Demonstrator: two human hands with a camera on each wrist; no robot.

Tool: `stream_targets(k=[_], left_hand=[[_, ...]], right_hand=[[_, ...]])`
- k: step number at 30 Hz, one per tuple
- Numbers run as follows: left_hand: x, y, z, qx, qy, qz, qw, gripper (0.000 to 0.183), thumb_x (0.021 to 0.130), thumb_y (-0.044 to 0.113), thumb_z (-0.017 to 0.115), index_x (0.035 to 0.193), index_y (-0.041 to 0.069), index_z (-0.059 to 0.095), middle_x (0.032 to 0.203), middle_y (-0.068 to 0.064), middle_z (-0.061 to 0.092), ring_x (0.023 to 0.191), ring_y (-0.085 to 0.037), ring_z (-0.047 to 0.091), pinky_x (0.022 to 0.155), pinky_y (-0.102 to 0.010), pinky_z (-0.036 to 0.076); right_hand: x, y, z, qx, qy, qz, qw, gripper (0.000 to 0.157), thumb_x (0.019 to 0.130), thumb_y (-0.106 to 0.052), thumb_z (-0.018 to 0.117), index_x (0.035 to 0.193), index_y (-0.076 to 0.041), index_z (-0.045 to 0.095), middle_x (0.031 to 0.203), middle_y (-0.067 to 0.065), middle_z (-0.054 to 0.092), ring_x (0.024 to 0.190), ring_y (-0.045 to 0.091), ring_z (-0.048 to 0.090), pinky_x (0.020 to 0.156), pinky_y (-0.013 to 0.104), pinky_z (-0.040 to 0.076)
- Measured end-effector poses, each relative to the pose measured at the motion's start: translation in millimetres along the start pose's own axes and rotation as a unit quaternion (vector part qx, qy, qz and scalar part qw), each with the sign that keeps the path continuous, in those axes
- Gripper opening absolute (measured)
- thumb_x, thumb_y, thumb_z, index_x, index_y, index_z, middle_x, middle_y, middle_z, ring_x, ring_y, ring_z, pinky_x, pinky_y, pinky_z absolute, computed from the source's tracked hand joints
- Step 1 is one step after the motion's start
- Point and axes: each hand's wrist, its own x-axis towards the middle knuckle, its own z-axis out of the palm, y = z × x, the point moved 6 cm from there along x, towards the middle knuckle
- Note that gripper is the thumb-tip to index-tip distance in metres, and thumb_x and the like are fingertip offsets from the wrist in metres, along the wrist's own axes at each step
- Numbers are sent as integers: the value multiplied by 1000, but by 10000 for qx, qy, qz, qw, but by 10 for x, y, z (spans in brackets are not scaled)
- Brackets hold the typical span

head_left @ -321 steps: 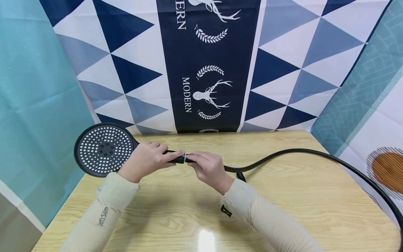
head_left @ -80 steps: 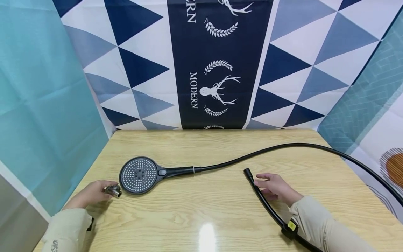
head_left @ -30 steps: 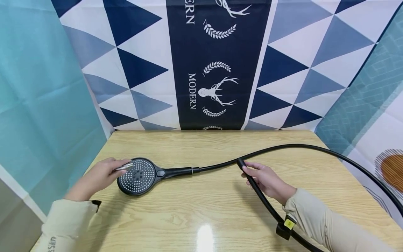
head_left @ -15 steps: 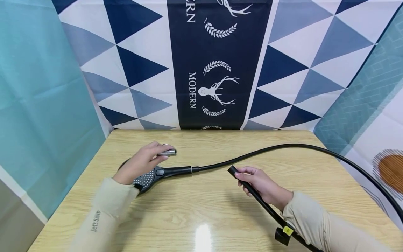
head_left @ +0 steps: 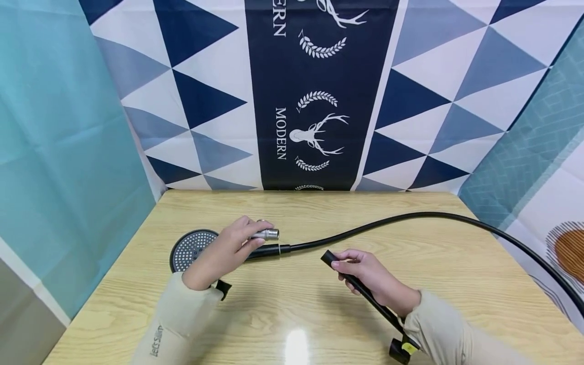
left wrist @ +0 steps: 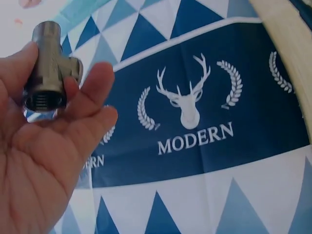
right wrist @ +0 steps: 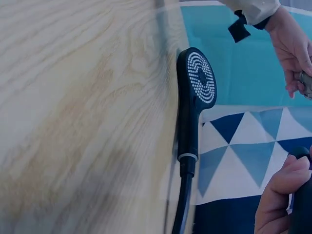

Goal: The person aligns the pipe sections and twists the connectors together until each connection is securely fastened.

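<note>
My left hand [head_left: 224, 253] pinches a silvery T-shaped pipe fitting [head_left: 269, 234] above the handle of the black shower head [head_left: 191, 248]. In the left wrist view the fitting [left wrist: 46, 68] shows a threaded opening and a short side branch, held between thumb and fingers. My right hand [head_left: 371, 274] grips a black hose end [head_left: 329, 257], raised off the table and pointing up-left. A gap separates fitting and hose end. The shower head lies face up, partly covered by my left hand, with a black hose [head_left: 365, 230] joined to its handle.
The wooden table [head_left: 283, 299] carries the shower head. The joined hose arcs across its back right and off the right side. Patterned cloth [head_left: 305, 101] hangs behind, teal cloth [head_left: 68, 152] at the left. Black straps hang at both wrists.
Earlier both hands were at the joint of handle and hose. Later the left hand held the fitting at the left, the right took the free hose end. Both have since moved toward each other.
</note>
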Motion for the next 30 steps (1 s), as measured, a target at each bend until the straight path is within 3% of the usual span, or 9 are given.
stream_targets(k=[4,8,13,19,23,30], left_hand=[[-84,-6,59,-95,138,109,9998,27,93,6,59,120,2,63,89,-3,52,70,-9,39,59,-26,40],[-124,-70,99,-86,336,397,9986,25,93,8,59,117,2,64,91,-4,54,70,-8,41,59,-24,40],[-111,-73,216,-183,504,750,9957,26,93,13,59,115,0,65,92,-6,58,72,-9,46,60,-24,43],[-56,15,386,-471,369,963,9936,27,94,17,57,115,2,65,91,-5,61,73,-9,49,61,-24,45],[-25,87,418,-519,362,1071,9922,29,96,21,54,115,2,65,93,-5,61,75,-10,50,63,-24,45],[13,210,412,-158,411,1634,9856,40,99,33,43,114,4,65,87,-3,57,70,-9,48,60,-19,43]], right_hand=[[-18,-68,38,-521,327,-224,9979,36,90,-13,65,120,6,59,68,3,56,50,7,47,44,19,39],[-24,-124,136,-869,298,-439,9948,38,89,-11,66,119,12,56,65,2,56,48,8,44,43,20,37],[-62,-153,201,-987,190,-605,9931,35,89,-6,65,117,13,57,64,2,54,44,6,40,41,18,33],[-96,-222,261,-945,64,-843,9919,32,90,-5,64,115,14,57,64,2,53,44,5,38,41,18,31],[-115,-251,326,-943,-36,-935,9911,32,89,-3,65,114,15,58,63,1,52,44,5,37,41,17,30],[-138,-346,374,-1005,-139,-1218,9874,34,88,-3,66,115,15,58,63,2,51,44,4,37,41,17,30]])
